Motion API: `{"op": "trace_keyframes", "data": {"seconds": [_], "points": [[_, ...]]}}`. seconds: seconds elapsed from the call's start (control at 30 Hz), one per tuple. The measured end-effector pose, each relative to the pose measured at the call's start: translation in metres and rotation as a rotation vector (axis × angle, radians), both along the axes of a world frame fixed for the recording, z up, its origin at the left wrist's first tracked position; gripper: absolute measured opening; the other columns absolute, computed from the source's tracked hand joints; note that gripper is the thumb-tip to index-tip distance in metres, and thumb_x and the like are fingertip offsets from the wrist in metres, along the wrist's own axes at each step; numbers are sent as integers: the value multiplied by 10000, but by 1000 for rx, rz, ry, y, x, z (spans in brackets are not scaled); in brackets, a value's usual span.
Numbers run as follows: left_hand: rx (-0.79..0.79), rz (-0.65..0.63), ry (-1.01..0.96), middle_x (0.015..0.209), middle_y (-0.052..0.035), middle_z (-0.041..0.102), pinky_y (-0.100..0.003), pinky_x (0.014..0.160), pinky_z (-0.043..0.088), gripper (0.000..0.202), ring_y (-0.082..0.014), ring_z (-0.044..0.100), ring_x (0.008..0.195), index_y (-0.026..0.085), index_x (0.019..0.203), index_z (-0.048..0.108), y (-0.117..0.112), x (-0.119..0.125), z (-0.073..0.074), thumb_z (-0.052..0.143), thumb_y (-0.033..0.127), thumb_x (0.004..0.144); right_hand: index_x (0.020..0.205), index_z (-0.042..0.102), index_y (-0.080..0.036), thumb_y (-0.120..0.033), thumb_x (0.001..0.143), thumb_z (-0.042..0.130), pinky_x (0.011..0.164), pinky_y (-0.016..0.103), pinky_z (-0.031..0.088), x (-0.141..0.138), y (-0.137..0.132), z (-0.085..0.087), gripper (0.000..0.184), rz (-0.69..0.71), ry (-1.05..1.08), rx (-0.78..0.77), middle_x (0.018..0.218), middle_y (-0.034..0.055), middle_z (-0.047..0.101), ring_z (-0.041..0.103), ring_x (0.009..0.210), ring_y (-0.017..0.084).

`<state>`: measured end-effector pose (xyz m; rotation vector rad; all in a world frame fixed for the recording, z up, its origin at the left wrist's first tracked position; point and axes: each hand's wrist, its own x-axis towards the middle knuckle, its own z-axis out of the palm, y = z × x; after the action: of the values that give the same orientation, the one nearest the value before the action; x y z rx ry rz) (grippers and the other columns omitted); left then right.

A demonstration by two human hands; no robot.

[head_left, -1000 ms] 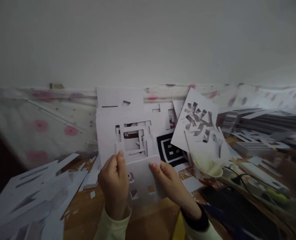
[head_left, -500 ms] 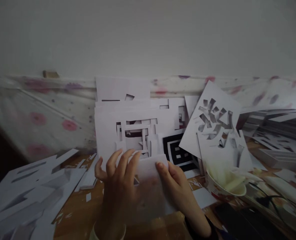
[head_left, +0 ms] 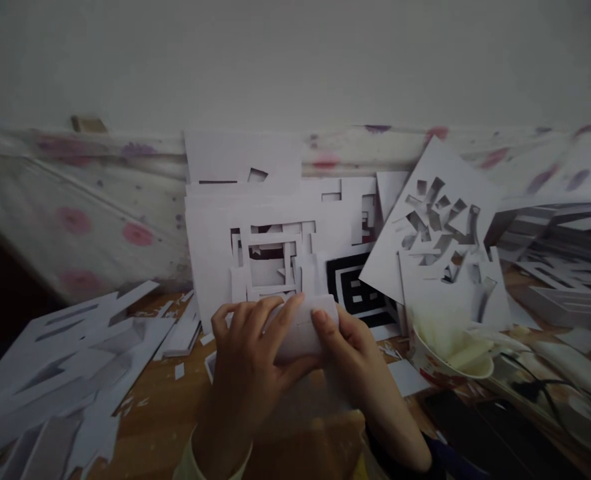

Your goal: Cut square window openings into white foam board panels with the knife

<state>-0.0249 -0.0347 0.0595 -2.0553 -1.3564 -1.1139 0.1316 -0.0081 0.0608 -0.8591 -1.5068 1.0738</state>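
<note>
My left hand [head_left: 248,363] and my right hand [head_left: 358,363] both grip a folded white paper sheet [head_left: 305,327] with cut-out windows, held just above the wooden table [head_left: 160,420]. The left fingers curl over the sheet's upper left part. The right thumb presses on its top right edge. The lower part of the sheet is blurred and partly hidden by my hands. Right behind it, several white cut-out paper sheets [head_left: 270,227] lean against the wall.
A tilted cut-out sheet [head_left: 435,220] leans at the right, beside a black-and-white marker card [head_left: 358,290]. A bowl with paper scraps [head_left: 448,347] stands right of my hands. Stacks of cut paper lie at the left [head_left: 70,353] and far right [head_left: 565,267]. Small scraps litter the table.
My left hand shifted from the sheet's left edge to across its front, fingers curling over it. The sheet has bent over at its top. The camera moved closer and lower.
</note>
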Motion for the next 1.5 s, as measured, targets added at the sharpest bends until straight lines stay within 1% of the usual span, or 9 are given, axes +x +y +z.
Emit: {"op": "trace_keyframes", "data": {"seconds": [0.2, 0.4, 0.5, 0.6, 0.7, 0.87, 1.0, 1.13, 1.5], "points": [[-49, 1, -13, 1088, -75, 725, -427, 871, 336, 630, -264, 610, 938, 233, 1263, 652, 4, -3, -3, 732, 634, 784, 947, 689, -161, -552, 919, 601, 651, 246, 456, -3, 6, -3, 402, 101, 102, -104, 924, 70, 675, 590, 871, 192], [-84, -45, -118, 929, -47, 691, -390, 820, 365, 521, -239, 613, 877, 222, 1185, 669, 9, -5, 0, 749, 563, 800, 804, 686, -153, -534, 834, 731, 587, 225, 404, 2, 9, -1, 385, 231, 152, -240, 705, 1, 602, 500, 637, 110], [-135, -33, -281, 783, -9, 654, -345, 747, 399, 361, -201, 599, 760, 192, 899, 689, 9, -9, 4, 816, 487, 735, 862, 709, -163, -471, 814, 774, 617, 221, 424, 11, 9, 4, 319, 350, 68, -240, 752, 6, 635, 551, 688, 117], [-231, 8, -488, 590, 38, 542, -282, 606, 375, 378, -144, 507, 597, 194, 576, 544, 6, -14, 9, 838, 404, 686, 883, 724, -185, -426, 822, 774, 638, 227, 447, 21, 9, 7, 253, 407, 5, -170, 787, 10, 666, 584, 715, 125], [-399, -95, -672, 545, 34, 539, -253, 543, 374, 319, -133, 492, 559, 199, 535, 562, 2, -21, 13, 775, 344, 723, 864, 746, -208, -397, 838, 759, 629, 237, 455, 29, 10, 8, 192, 312, -97, -57, 768, 9, 689, 595, 695, 133], [-874, -403, -855, 691, -32, 714, -256, 526, 473, 191, -173, 631, 602, 191, 770, 764, -6, -23, 16, 746, 377, 730, 828, 750, -207, -484, 936, 610, 575, 252, 426, 30, 4, 11, 328, 144, -384, 137, 715, 26, 701, 609, 641, 154], [-1054, -403, -929, 664, -41, 714, -250, 453, 466, 197, -163, 620, 513, 174, 719, 734, -9, -8, 14, 767, 368, 707, 531, 551, -192, -576, 1007, 402, 493, 285, 209, 20, 1, 7, 630, -325, -645, 433, 435, -4, 451, 376, 422, 105], [-1060, -350, -963, 632, -28, 688, -267, 457, 497, 181, -180, 632, 533, 179, 686, 701, -6, 7, 3, 789, 337, 683, 476, 518, -184, -542, 1040, 362, 558, 326, 169, 15, 3, 1, 686, -658, -814, 662, 431, 23, 476, 335, 450, 110], [-1087, -427, -1134, 643, -30, 694, -298, 523, 551, 289, -170, 633, 545, 145, 681, 706, -6, 15, 0, 863, 373, 596, 439, 536, -194, -511, 1054, 357, 581, 328, 190, 20, 8, 3, 714, -627, -789, 712, 416, 6, 445, 305, 455, 111]]}}
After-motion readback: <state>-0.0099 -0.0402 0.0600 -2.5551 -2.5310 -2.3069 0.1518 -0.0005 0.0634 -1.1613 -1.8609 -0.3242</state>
